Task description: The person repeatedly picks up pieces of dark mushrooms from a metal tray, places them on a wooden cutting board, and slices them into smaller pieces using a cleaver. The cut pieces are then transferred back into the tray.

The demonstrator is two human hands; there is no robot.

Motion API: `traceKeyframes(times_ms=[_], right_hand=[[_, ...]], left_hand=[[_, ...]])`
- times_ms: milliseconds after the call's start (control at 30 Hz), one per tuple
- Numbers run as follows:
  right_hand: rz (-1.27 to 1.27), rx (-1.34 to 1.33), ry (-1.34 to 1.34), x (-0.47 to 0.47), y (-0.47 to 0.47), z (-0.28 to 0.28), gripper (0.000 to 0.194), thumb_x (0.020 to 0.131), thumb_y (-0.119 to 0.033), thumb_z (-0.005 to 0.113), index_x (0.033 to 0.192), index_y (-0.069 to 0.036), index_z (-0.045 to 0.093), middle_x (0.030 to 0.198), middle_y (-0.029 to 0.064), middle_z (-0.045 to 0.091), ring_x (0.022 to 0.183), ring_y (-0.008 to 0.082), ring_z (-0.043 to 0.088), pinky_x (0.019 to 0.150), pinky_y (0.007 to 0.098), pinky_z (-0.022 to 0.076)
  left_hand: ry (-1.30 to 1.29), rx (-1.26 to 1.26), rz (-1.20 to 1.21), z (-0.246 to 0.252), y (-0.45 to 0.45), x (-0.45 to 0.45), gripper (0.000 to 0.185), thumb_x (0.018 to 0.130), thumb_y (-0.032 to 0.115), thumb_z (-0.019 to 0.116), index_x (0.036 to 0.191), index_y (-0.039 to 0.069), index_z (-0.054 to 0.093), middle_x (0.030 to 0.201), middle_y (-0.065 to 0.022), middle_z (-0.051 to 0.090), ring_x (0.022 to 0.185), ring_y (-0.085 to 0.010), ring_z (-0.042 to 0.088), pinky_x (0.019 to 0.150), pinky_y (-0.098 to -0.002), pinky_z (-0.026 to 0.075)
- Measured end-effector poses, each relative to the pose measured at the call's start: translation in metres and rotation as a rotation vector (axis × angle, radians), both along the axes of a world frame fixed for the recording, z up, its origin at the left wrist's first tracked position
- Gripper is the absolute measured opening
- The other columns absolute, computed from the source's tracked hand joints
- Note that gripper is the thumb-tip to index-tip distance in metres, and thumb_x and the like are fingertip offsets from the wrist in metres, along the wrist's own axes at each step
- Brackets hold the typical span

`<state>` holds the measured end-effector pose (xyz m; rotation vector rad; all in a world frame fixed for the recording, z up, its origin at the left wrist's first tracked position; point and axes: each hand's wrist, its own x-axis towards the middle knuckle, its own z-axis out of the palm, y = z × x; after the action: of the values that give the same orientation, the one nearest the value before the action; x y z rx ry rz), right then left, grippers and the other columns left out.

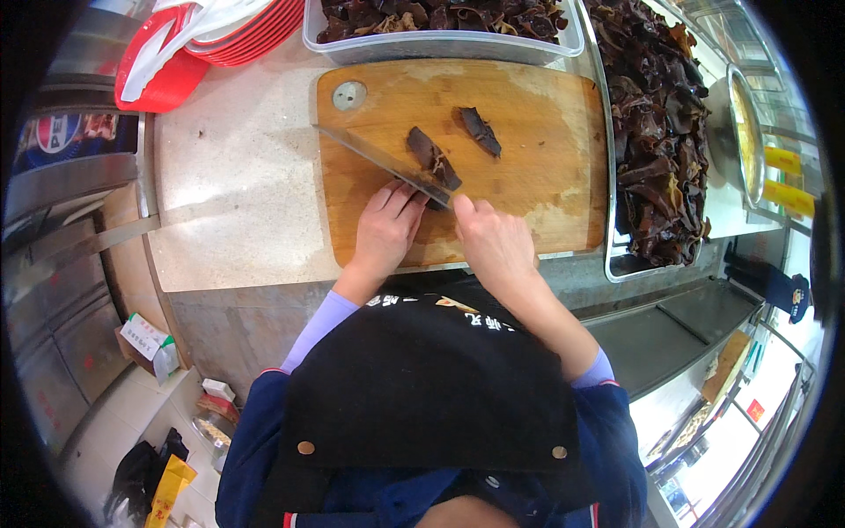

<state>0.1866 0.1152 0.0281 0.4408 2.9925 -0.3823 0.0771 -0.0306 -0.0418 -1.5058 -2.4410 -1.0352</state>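
My right hand (496, 241) grips the handle of a kitchen knife (376, 158), whose long blade slants up and left across a bamboo cutting board (541, 178). Under the fingers of my left hand (389, 224) a dark piece, seemingly wood ear fungus, is pressed to the board, mostly hidden by the hand and blade. Just beyond the blade lies a dark strip of the same stuff (434, 157). A smaller dark piece (480, 132) rests apart from it, farther up and right.
A clear plastic tub (442, 43) of wood ear fungus stands behind the board. On the right, a metal tray (610, 198) is heaped with wood ear (660, 145), beside a metal bowl (733, 138). Stacked red-rimmed plates (244, 49) and a red basket (165, 86) occupy the back left.
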Motion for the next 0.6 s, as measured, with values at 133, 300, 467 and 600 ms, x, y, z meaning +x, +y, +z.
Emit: traceKeyframes(times_ms=[133, 300, 467, 600], right_hand=[[-0.03, -0.012, 0.094, -0.004, 0.021, 0.002, 0.006, 0.087, -0.012, 0.056, 0.086, -0.007, 0.052, 0.069, 0.0129, 0.063, 0.059, 0.032, 0.066, 0.049, 0.0435, 0.0518], [-0.247, -0.15, 0.131, 0.023, 0.044, 0.017, 0.011, 0.091, -0.015, 0.055, 0.086, -0.005, 0.055, 0.075, 0.019, 0.064, 0.066, 0.0411, 0.063, 0.058, 0.051, 0.0488], [-0.341, -0.259, 0.111, 0.049, 0.035, 0.028, 0.012, 0.089, -0.014, 0.06, 0.083, -0.004, 0.055, 0.074, 0.0204, 0.062, 0.066, 0.0431, 0.061, 0.057, 0.0507, 0.0467], [-0.29, -0.271, 0.082, 0.067, 0.019, 0.032, 0.011, 0.088, -0.012, 0.062, 0.083, -0.004, 0.057, 0.072, 0.0187, 0.062, 0.062, 0.0415, 0.06, 0.053, 0.049, 0.0462]], left_hand=[[-0.035, -0.014, -0.049, 0.012, 0.001, -0.005, 0.03, 0.074, 0.0, 0.065, 0.103, 0.004, 0.068, 0.113, -0.0115, 0.063, 0.106, -0.0309, 0.059, 0.089, -0.0393, 0.05], [-0.009, -0.099, -0.072, 0.02, 0.006, -0.03, 0.036, 0.076, -0.006, 0.061, 0.11, 0.006, 0.066, 0.12, -0.0118, 0.062, 0.112, -0.0342, 0.056, 0.092, -0.0452, 0.048], [-0.251, -0.156, 0.004, 0.019, -0.004, -0.028, 0.028, 0.08, 0.004, 0.07, 0.107, 0.005, 0.061, 0.103, -0.0133, 0.064, 0.094, -0.0299, 0.064, 0.076, -0.0395, 0.053], [-0.382, -0.101, 0.197, 0.018, -0.012, -0.008, 0.03, 0.08, 0.009, 0.074, 0.105, 0.004, 0.06, 0.095, -0.0146, 0.062, 0.075, -0.0311, 0.066, 0.062, -0.0376, 0.054]])
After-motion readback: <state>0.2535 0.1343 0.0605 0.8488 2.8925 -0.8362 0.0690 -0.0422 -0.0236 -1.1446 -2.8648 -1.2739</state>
